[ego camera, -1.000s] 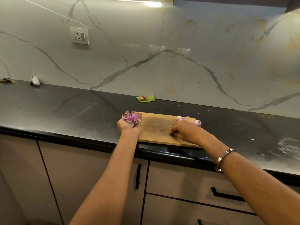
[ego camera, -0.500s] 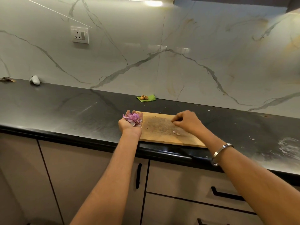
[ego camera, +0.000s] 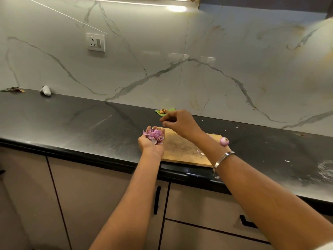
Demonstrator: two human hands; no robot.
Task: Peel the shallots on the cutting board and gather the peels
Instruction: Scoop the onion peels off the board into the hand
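A wooden cutting board (ego camera: 182,150) lies on the black counter near its front edge. My left hand (ego camera: 150,143) is cupped palm up at the board's left end and holds a heap of purple shallot peels (ego camera: 155,135). My right hand (ego camera: 177,122) hovers just above and right of that heap, fingertips pinched together; whether a scrap is between them I cannot tell. One peeled pink shallot (ego camera: 224,141) rests at the board's right end, and my right forearm hides any others. Two small peel scraps (ego camera: 200,152) lie on the board.
A green leaf with small brown pieces (ego camera: 164,111) sits by the marble backsplash behind the board. A grey-white object (ego camera: 45,90) and dried scraps (ego camera: 13,89) lie far left. White smears and flecks (ego camera: 324,170) mark the counter at right. Cabinet doors and drawers are below.
My right hand lifted off the board's right part and moved left and up to just above my left palm, uncovering the peeled shallot. My left hand stayed cupped with the peels.
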